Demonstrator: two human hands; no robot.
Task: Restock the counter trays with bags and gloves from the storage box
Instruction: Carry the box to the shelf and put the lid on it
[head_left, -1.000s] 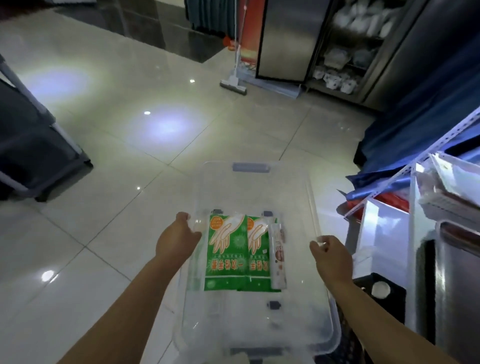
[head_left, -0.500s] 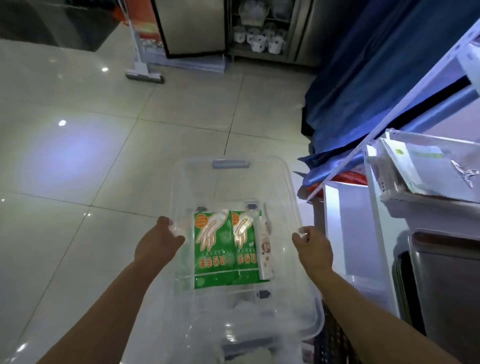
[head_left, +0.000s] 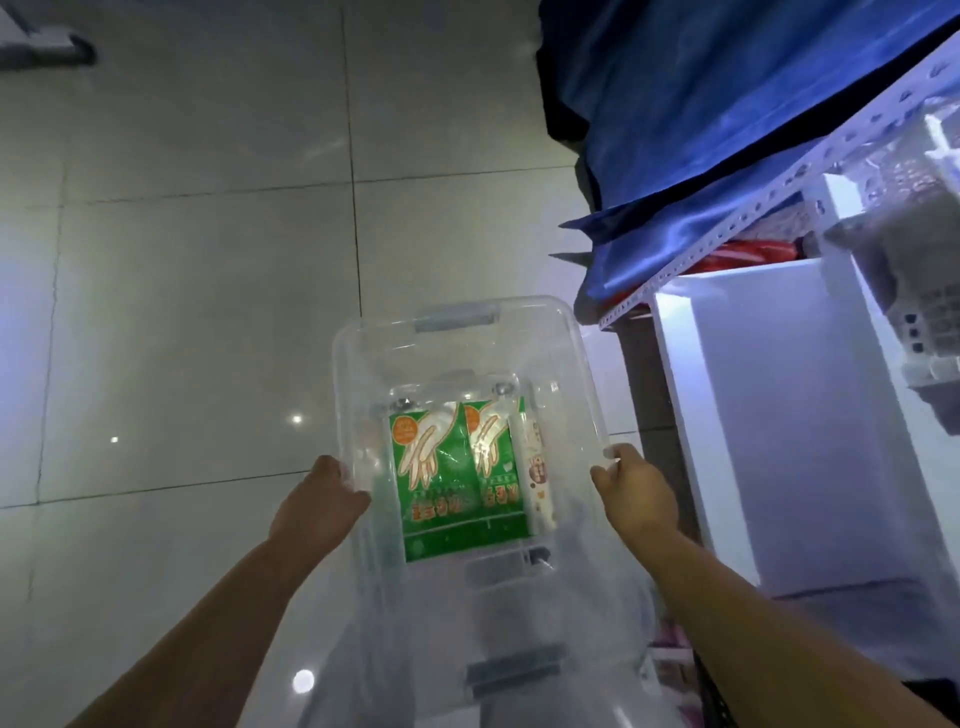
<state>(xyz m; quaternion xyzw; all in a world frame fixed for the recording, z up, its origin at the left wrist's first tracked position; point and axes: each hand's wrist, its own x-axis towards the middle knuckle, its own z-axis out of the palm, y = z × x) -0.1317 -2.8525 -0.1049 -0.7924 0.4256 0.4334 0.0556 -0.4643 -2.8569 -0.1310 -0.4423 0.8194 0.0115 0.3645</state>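
I find the storage box (head_left: 519, 338) to be clear, glossy plastic; its latch (head_left: 454, 319) at 12 o'clock is grey, matt plastic. Glove packets (head_left: 441, 478) inside: shiny printed green film. Floor (head_left: 182, 312), 10 o'clock: polished tile, mirroring lamps. Cloth (head_left: 701, 104), 1 o'clock: blue, satin sheen. Shelf rail (head_left: 779, 183), 2 o'clock: perforated, white-painted metal. Panel (head_left: 779, 415), 3 o'clock: white, matt.

Our two bare forearms extend from the near edge, converging slightly toward the far side. Our left hand (head_left: 319, 506) curls over the left rim of the storage box (head_left: 589, 379); our right hand (head_left: 636, 496) grips its right rim, level with the left.
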